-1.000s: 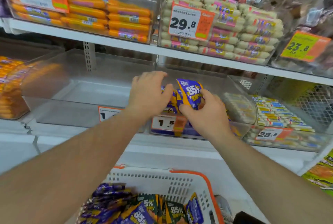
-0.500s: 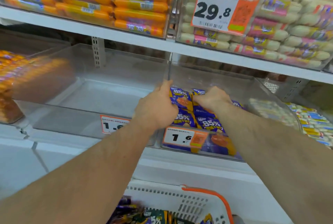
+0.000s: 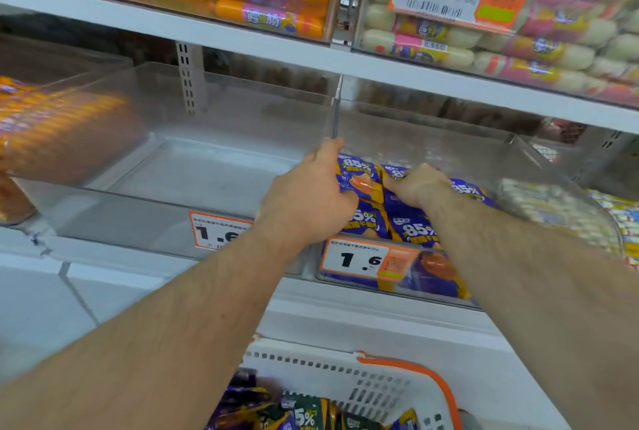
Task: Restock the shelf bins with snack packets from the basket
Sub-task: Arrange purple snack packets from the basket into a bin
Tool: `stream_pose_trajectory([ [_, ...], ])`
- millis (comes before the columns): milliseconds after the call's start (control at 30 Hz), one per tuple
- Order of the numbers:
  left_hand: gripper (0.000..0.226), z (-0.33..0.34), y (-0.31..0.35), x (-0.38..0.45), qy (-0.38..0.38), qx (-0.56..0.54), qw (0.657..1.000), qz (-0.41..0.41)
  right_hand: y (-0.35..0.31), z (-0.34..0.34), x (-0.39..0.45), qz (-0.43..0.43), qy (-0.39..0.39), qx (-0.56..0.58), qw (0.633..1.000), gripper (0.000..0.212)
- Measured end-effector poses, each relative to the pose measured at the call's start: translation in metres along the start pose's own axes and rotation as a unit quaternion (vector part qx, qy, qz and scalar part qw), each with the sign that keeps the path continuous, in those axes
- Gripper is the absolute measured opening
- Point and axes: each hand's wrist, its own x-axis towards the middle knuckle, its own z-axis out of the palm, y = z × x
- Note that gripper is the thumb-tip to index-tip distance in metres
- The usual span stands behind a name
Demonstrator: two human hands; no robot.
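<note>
Both hands inside clear plastic shelf bin (image 3: 449, 149), left hand (image 3: 307, 201) and right hand (image 3: 416, 186) curled on purple-and-yellow snack packets (image 3: 409, 227) near bin's front edge, white plastic basket with orange handle (image 3: 387, 381) below holding more packets

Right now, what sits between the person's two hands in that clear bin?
In the head view, blue snack packets marked 85% lie between the left hand and the right hand; both hands touch them.

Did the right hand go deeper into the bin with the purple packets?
Yes. The right hand has moved inward from over the bin's front edge, by the 1.6 price tag, and lower, pressing the purple packets down into the clear bin.
</note>
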Motion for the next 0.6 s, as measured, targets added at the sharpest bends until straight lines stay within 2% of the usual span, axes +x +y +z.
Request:
stream_pose_trajectory([
  [233,0.069,0.001,0.002,-0.002,0.017,0.027,0.999,0.020,-0.003,-0.004,-0.006,0.013,0.030,-0.045,0.998,0.077],
  [333,0.069,0.000,0.004,-0.003,0.042,0.055,0.997,0.035,-0.012,-0.025,-0.031,-0.027,0.085,-0.050,0.995,0.067],
  [433,0.066,-0.001,0.006,-0.010,0.095,0.091,0.988,0.075,-0.021,-0.045,-0.075,-0.109,0.152,-0.019,0.982,0.047],
  [500,0.062,0.000,0.008,-0.025,0.164,0.142,0.966,0.137,-0.022,-0.050,-0.111,-0.181,0.247,0.044,0.951,0.029],
  [600,0.056,0.011,0.004,-0.068,0.236,0.132,0.939,0.210,-0.017,-0.041,-0.171,-0.285,0.427,0.185,0.838,0.012],
])
